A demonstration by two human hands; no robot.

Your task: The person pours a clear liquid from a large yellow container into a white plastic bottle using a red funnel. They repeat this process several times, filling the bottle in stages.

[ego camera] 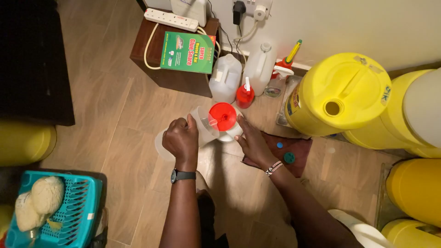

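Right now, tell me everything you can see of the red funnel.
The red funnel is round, glossy plastic, seen from above with its wide mouth up. It sits upright in the top of a white container on the wooden floor. A clear jug, tilted in the left hand, leans over its rim. The right hand steadies the container just beneath it. Whether anything is inside cannot be told.

- The wooden floor [115, 128] carries everything.
- A dark red cloth [301, 154] lies flat on it, with a blue cap [279, 145] and a green cap [289, 157] on top.
- Yellow drums [340, 94] stand at the right.
- Clear jugs [225, 78] and a small red bottle [245, 95] stand near the wall.
- A teal basket [69, 209] sits at lower left.
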